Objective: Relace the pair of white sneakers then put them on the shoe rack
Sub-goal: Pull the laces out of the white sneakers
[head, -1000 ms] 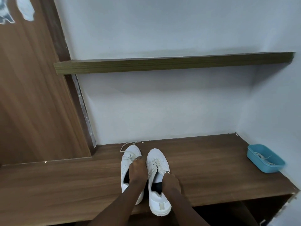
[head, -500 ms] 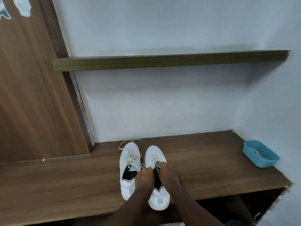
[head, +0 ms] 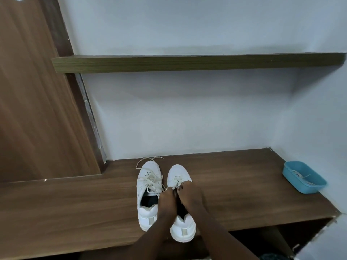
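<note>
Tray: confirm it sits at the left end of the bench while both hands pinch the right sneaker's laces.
Not the left end. The head view shows the tray at the right end of the bench. The rest stands: the left hand and right hand both pinch the laces of the right sneaker.

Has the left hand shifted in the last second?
Yes. The left hand has moved right, off the left sneaker and onto the laces of the right sneaker, beside the right hand.
</note>
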### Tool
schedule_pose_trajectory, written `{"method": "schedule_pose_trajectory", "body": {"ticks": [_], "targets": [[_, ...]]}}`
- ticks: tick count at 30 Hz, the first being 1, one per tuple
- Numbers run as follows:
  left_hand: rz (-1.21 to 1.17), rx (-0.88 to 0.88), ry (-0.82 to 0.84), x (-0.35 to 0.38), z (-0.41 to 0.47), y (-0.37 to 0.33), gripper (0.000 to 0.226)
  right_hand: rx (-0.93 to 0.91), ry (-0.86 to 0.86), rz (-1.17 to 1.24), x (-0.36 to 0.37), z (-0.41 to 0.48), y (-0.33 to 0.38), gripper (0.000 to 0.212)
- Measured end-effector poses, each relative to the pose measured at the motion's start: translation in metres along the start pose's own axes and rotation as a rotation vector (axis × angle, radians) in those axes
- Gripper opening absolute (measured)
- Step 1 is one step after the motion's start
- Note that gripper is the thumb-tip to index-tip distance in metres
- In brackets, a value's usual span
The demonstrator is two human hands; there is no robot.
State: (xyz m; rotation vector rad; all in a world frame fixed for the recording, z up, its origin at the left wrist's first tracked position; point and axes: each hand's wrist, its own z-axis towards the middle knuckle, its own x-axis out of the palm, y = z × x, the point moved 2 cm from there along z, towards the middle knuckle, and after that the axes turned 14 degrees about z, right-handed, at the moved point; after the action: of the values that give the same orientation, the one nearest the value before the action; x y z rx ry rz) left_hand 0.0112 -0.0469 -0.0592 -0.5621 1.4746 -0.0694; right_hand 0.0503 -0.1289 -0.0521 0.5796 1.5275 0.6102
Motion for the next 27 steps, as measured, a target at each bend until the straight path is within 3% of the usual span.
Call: {"method": "schedule_pose_trajectory", "body": {"ticks": [14,19,24,27], "targets": [[0.057,0.007,-0.016,0.006,0.0,0.001,0.02,-0.18,-0.037,-0.141,0.011,0.011,-0.007,0.031],[0.067,0.024,-0.017,0.006,-0.002,-0.002,0.018,-0.097,-0.053,0.01,0.006,0.013,-0.013,0.029],[0.055,0.033,-0.049,0.006,-0.003,-0.001,0.017,0.122,-0.081,0.24,0.008,0.017,-0.025,0.025],[0.048,0.034,-0.067,0.006,-0.003,-0.001,0.019,0.246,-0.09,0.605,0.004,0.012,-0.027,0.025]]}}
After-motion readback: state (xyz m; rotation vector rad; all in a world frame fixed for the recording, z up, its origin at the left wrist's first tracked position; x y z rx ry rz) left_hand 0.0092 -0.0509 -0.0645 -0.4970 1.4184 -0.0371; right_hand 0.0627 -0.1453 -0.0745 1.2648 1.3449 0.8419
